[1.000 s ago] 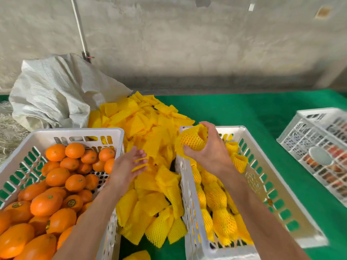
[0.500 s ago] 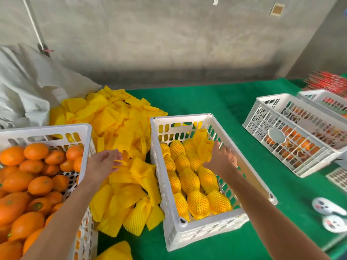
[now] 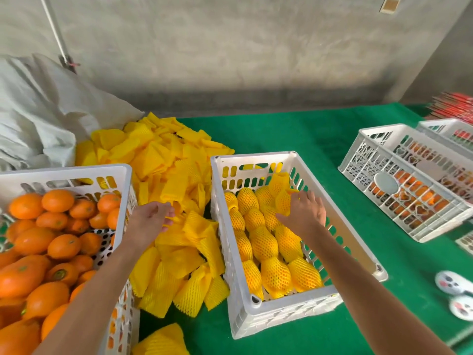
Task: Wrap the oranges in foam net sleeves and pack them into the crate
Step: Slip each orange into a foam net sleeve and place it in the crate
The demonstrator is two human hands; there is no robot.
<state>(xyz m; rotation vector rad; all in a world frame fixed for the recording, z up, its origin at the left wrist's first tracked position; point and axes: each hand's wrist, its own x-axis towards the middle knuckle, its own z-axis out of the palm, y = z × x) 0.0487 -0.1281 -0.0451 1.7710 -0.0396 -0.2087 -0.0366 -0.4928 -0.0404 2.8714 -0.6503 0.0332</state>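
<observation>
A white crate (image 3: 256, 157) in the middle holds several oranges wrapped in yellow foam net (image 3: 263, 242). My right hand (image 3: 304, 213) is inside it at the far right, fingers spread, their tips touching a wrapped orange (image 3: 282, 201) that lies on the back row. Left of the crate lies a pile of empty yellow foam net sleeves (image 3: 166, 162). My left hand (image 3: 151, 221) reaches into the pile, and its curled fingers pinch one sleeve (image 3: 176, 219). A second white crate (image 3: 64, 172) at the left is full of bare oranges (image 3: 51, 226).
A green cloth (image 3: 281, 131) covers the table. A grey woven sack (image 3: 38, 119) sits behind the left crate. More white crates (image 3: 404, 180) stand at the right, with a red stack (image 3: 455, 106) behind them. Two white round objects (image 3: 453, 283) lie at the right edge.
My right hand carried a wrapped orange from above the crate's near-left rim down into the crate and set it on the back row. My left hand stayed on the sleeve pile.
</observation>
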